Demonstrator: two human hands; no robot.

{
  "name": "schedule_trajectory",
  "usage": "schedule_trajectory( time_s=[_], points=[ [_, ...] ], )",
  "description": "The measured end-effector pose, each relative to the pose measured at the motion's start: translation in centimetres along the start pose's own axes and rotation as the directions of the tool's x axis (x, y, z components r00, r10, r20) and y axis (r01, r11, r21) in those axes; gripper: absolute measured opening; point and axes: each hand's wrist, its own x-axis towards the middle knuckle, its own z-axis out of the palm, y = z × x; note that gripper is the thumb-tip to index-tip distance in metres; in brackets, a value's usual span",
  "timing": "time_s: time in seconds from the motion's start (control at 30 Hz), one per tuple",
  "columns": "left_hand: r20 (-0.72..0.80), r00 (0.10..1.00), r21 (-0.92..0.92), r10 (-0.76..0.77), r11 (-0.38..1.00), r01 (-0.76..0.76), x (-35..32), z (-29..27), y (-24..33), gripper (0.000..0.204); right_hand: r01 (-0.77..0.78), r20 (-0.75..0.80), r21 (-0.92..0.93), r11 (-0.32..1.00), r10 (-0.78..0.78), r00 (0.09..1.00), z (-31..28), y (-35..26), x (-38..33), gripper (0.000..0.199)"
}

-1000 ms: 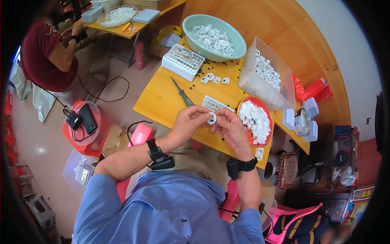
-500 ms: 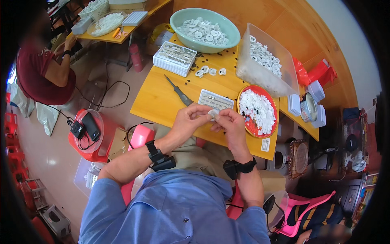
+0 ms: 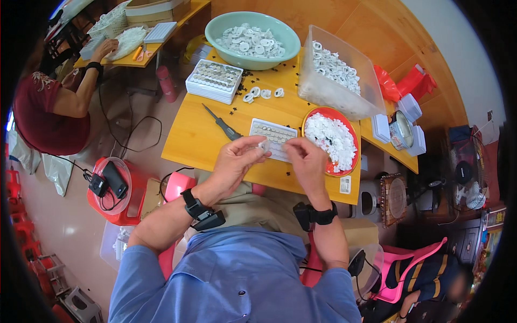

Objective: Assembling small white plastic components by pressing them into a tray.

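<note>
My left hand [image 3: 237, 161] pinches a small white round plastic part [image 3: 264, 145] between thumb and fingertips, above the near edge of a white tray. My right hand [image 3: 308, 161] is at that tray's right side, thumb and fingers closed together; whatever is between them is hidden. The white tray [image 3: 273, 133] holds rows of small silvery discs. To its left lies a screwdriver-like tool [image 3: 229, 129] with a dark handle and thin shaft. Right of it, a red round tray [image 3: 350, 166] carries a heap of small white pieces [image 3: 331, 139].
A green basin [image 3: 215, 35] of white round parts stands at the table's back, beside a clear bin [image 3: 344, 99] of similar parts. Stacked disc trays [image 3: 212, 81], several loose white rings [image 3: 265, 93] and scattered black bits lie nearby. A co-worker [image 3: 56, 107] sits at another table.
My hands have moved apart: the left keeps the white part, while the right has shifted to the tray's right side. The co-worker's arm has reached forward. The whole view has shifted slightly.
</note>
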Motion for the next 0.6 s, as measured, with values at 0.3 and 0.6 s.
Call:
schedule_trajectory(
  time_s=[0.3,0.6],
  points=[
    [-0.074,0.995,-0.155,-0.073,0.986,0.061,0.1,0.9,1.0,0.034,0.247,-0.065,-0.669,0.701,-0.386,0.92,-1.9,2.8,1.0,0.007],
    [-0.095,0.993,-0.2,-0.064,0.979,0.044,0.3,0.2,1.2,0.036,0.289,0.04,-0.645,0.708,-0.346,0.937,-1.1,2.5,0.4,0.008]
  ],
)
